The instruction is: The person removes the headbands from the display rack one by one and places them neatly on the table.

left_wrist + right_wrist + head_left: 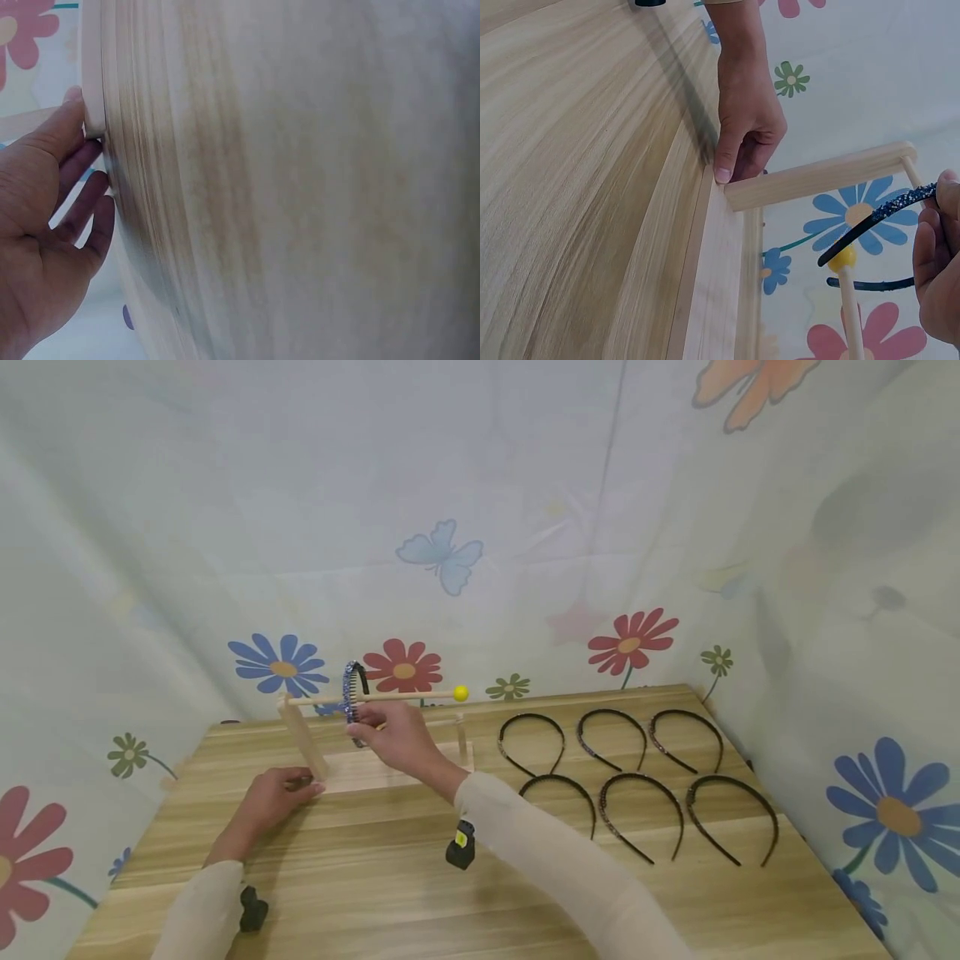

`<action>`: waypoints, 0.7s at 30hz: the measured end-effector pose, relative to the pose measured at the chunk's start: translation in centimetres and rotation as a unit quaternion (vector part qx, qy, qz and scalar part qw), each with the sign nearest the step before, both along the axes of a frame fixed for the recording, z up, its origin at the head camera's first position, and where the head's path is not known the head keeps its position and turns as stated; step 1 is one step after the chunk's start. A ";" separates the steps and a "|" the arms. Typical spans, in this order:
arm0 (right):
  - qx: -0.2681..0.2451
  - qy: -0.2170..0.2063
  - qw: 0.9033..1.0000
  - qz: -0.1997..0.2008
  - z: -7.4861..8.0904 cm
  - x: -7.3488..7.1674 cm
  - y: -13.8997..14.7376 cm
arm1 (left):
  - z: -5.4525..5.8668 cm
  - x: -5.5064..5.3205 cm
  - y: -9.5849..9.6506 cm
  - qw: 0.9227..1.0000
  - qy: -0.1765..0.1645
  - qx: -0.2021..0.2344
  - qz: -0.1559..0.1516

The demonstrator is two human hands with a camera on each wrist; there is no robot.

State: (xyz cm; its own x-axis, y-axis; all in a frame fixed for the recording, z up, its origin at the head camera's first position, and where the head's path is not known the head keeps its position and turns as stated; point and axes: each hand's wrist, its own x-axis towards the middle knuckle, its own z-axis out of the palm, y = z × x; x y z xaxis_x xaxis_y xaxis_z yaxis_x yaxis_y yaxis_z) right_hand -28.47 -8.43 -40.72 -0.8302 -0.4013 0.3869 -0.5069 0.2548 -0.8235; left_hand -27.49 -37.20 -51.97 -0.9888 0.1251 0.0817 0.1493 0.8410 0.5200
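A wooden stand has a tall upright at its left with a rod tipped by a yellow ball, and a shorter post at its right. My right hand pinches a black toothed headband with blue glitter. The headband stands on edge, and the upper rod crosses its loop in the head view. Its two dark ends show in the right wrist view, near a second yellow ball on the lower rod. My left hand grips the left end of the stand's base, thumb at the corner.
Several dark headbands lie in two rows on the right of the wooden table. A flowered cloth hangs behind the table and at its sides. Small black devices are worn at both wrists.
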 end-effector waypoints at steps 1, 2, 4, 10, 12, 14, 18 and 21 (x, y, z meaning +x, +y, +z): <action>0.001 -0.001 1.000 -0.002 0.0 0.0 0.2 | 0.0 0.0 0.0 1.000 -0.001 0.001 0.000; 0.001 0.001 1.000 -0.004 0.0 0.0 0.3 | 0.0 -0.1 0.0 1.000 -0.001 0.001 0.000; 0.002 0.000 1.000 -0.009 -0.1 0.0 0.6 | -0.1 -0.1 -0.1 1.000 -0.004 0.001 -0.002; -0.001 -0.013 1.000 -0.019 0.0 0.0 1.6 | -0.1 -0.2 0.0 1.000 -0.015 -0.001 0.001; -0.005 -0.016 1.000 -0.019 0.2 0.0 2.0 | 0.0 -0.2 0.0 1.000 -0.018 -0.002 0.003; -0.009 -0.017 1.000 -0.020 0.4 0.1 2.4 | 0.0 -0.2 0.0 1.000 -0.019 -0.002 0.003; -0.009 -0.012 1.000 -0.025 0.7 0.2 3.2 | -0.2 -0.1 0.0 1.000 -0.013 0.001 0.004; -0.015 -0.006 0.999 -0.028 0.9 0.2 3.8 | -0.3 -0.1 -0.1 1.000 -0.008 0.002 0.002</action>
